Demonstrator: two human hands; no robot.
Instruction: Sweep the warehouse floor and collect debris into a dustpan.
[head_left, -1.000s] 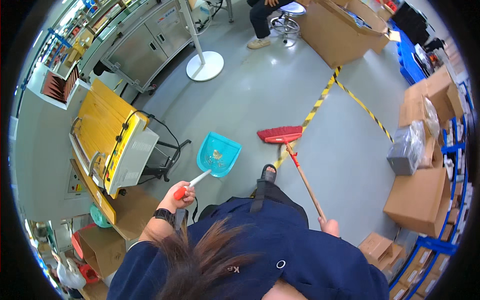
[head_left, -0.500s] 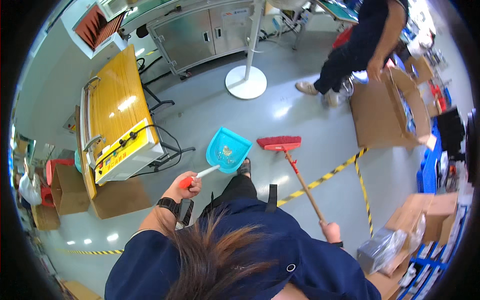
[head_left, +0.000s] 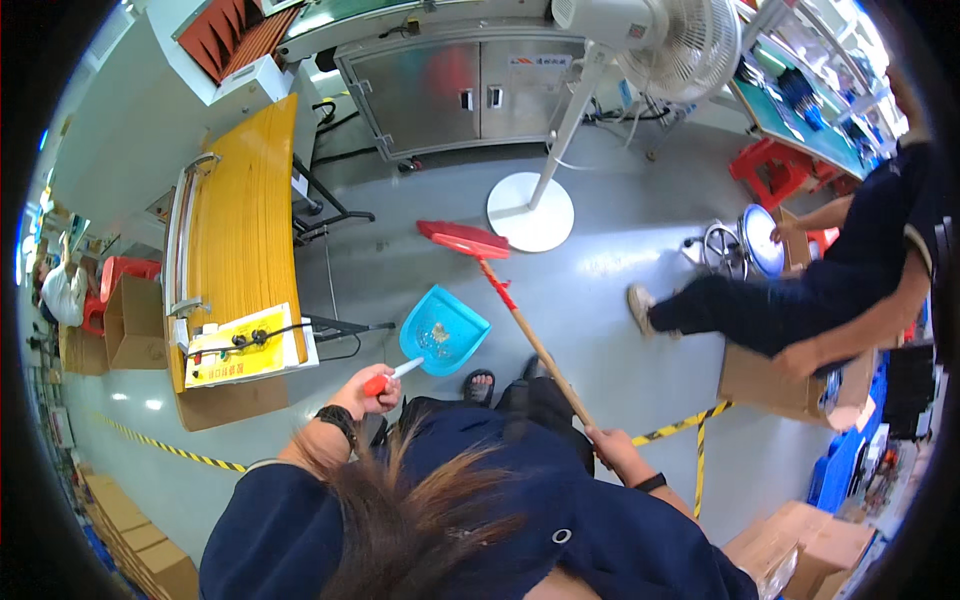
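Observation:
My left hand [head_left: 366, 392] is closed round the red grip of a blue dustpan [head_left: 462, 337], held out in front of my feet. Small pale debris [head_left: 438, 335] lies in the pan. In my right hand [head_left: 614, 452] is the wooden handle of a red broom [head_left: 468, 240]. The broom's head is beyond the dustpan, apart from it, close to the white round base of a standing fan [head_left: 531, 212]. Whether its bristles touch the floor I cannot tell.
A folded yellow table [head_left: 240, 230] stands at the left, with a cable on its near end. A steel cabinet [head_left: 420, 100] is at the back. At the right a co-worker [head_left: 800, 300] stands beside cardboard boxes [head_left: 750, 385]. Yellow-black tape [head_left: 690, 424] marks the grey floor.
The broom has swung left and farther away, its head now beyond the dustpan near the fan base. My right hand moved forward and left. The co-worker shifted right.

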